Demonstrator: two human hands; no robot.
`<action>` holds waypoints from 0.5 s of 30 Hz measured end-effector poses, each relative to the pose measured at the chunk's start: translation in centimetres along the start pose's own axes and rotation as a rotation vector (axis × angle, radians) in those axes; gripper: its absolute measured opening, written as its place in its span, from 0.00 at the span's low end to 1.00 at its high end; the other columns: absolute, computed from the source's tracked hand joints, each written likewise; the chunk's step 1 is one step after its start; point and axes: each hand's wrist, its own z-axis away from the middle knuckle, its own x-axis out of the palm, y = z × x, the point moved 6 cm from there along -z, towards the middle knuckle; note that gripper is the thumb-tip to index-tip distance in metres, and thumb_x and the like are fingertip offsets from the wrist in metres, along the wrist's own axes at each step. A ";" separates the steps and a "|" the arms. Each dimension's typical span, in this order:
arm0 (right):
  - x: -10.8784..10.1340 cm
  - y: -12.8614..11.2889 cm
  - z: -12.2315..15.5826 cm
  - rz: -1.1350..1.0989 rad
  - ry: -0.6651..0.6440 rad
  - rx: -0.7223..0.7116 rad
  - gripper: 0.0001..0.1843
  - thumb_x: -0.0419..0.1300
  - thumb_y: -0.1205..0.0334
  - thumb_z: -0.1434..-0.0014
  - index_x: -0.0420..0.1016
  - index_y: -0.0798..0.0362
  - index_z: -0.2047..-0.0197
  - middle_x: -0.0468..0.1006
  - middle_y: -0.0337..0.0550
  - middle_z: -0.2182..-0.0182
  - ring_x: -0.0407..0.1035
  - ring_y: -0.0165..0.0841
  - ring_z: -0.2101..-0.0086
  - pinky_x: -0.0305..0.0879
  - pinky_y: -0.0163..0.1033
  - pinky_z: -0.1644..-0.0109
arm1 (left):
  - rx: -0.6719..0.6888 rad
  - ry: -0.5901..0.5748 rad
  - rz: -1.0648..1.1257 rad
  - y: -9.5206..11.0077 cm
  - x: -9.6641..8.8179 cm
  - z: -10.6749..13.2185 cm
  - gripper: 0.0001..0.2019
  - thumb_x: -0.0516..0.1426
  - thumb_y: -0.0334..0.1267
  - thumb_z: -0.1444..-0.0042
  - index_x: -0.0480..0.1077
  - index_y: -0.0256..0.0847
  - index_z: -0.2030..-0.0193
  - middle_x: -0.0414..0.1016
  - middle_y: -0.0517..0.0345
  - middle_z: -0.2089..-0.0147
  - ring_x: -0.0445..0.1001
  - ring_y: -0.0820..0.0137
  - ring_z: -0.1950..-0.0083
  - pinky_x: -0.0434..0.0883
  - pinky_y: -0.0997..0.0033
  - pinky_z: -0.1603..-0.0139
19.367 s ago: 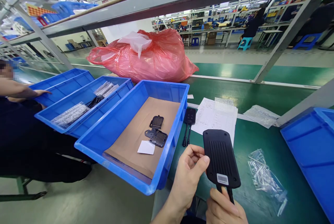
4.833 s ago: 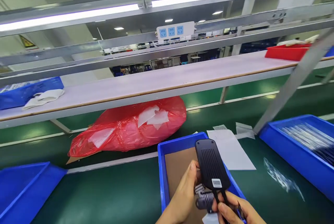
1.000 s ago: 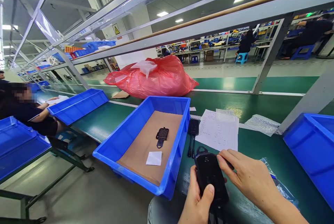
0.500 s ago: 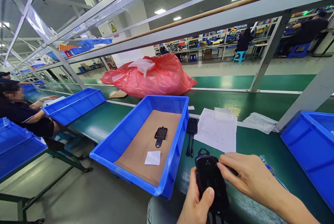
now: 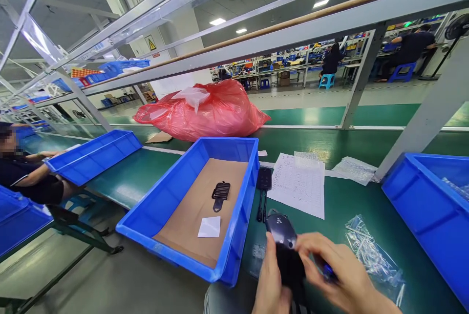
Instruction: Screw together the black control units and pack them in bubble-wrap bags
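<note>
My left hand [image 5: 270, 284] grips a black flat plastic device [image 5: 283, 240] from the left side, low in the view over the green table edge. My right hand [image 5: 335, 275] is closed over the device's right side, fingers pinched at it and slightly blurred. A blue tray [image 5: 161, 206] lined with brown cardboard stands just left of the device and holds one small black grille part [image 5: 220, 193] and a white slip [image 5: 209, 227]. Another black device with two cables [image 5: 263, 184] lies on the table beside the tray.
A printed sheet [image 5: 298, 184] and clear plastic bags [image 5: 372, 255] lie on the green table [image 5: 366, 206]. A blue tray [image 5: 432, 216] stands at the right, a full red plastic bag [image 5: 205, 111] behind. A person [image 5: 25, 177] sits at the left beside more blue trays [image 5: 91, 155].
The device has tilted and shifted slightly left and down in my hands. My right hand has moved lower along its right side. The view has drifted a little to the right.
</note>
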 end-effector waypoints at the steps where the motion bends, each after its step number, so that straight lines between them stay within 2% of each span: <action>1: -0.4 0.4 0.4 -0.055 0.018 0.102 0.10 0.53 0.60 0.28 0.70 0.46 0.63 0.82 0.38 0.67 0.78 0.30 0.69 0.71 0.32 0.68 | -0.009 0.027 -0.020 0.2 0.1 -0.4 0.40 0.61 0.70 0.48 0.79 0.31 0.46 0.81 0.39 0.45 0.74 0.50 0.37 0.72 0.57 0.34; 3: -1.5 1.7 1.1 -0.067 0.087 0.324 0.15 0.54 0.50 0.27 0.73 0.45 0.64 0.82 0.37 0.67 0.73 0.30 0.74 0.69 0.33 0.71 | 0.003 0.069 -0.082 0.7 0.2 -0.8 0.41 0.60 0.72 0.47 0.79 0.32 0.47 0.82 0.40 0.47 0.77 0.51 0.42 0.75 0.57 0.39; 5: -2.3 3.1 1.3 0.002 0.143 0.412 0.15 0.58 0.44 0.30 0.78 0.45 0.60 0.82 0.38 0.64 0.69 0.29 0.77 0.68 0.34 0.73 | 0.035 0.044 -0.121 0.9 0.7 -0.9 0.40 0.59 0.71 0.47 0.78 0.35 0.44 0.81 0.41 0.46 0.77 0.52 0.43 0.76 0.58 0.41; 7: -2.2 4.2 0.7 0.040 0.153 0.379 0.14 0.60 0.45 0.31 0.80 0.44 0.55 0.82 0.39 0.61 0.70 0.29 0.77 0.69 0.34 0.73 | 0.035 -0.015 -0.137 0.3 1.2 -0.7 0.40 0.60 0.71 0.47 0.78 0.35 0.43 0.81 0.40 0.45 0.77 0.52 0.42 0.76 0.58 0.42; 10: -1.2 5.2 -0.1 0.037 0.148 0.290 0.10 0.58 0.52 0.28 0.79 0.45 0.53 0.83 0.40 0.59 0.78 0.30 0.68 0.73 0.31 0.67 | 0.004 -0.046 -0.126 -1.1 1.4 -0.3 0.41 0.63 0.70 0.50 0.76 0.39 0.41 0.80 0.39 0.42 0.78 0.50 0.41 0.77 0.56 0.41; 13: -0.1 4.5 -0.4 0.106 0.173 0.171 0.09 0.55 0.60 0.27 0.77 0.47 0.54 0.83 0.40 0.61 0.80 0.30 0.64 0.73 0.29 0.64 | 0.019 -0.029 -0.104 -1.9 1.3 -0.2 0.39 0.66 0.67 0.51 0.75 0.44 0.38 0.76 0.43 0.36 0.73 0.50 0.34 0.73 0.57 0.34; 15: 0.3 3.5 -0.1 0.068 0.157 0.139 0.08 0.55 0.63 0.28 0.76 0.48 0.57 0.82 0.39 0.64 0.78 0.29 0.69 0.71 0.29 0.68 | 0.040 -0.032 -0.067 -1.7 1.7 -0.3 0.38 0.66 0.65 0.49 0.75 0.41 0.38 0.77 0.44 0.37 0.69 0.51 0.30 0.69 0.58 0.30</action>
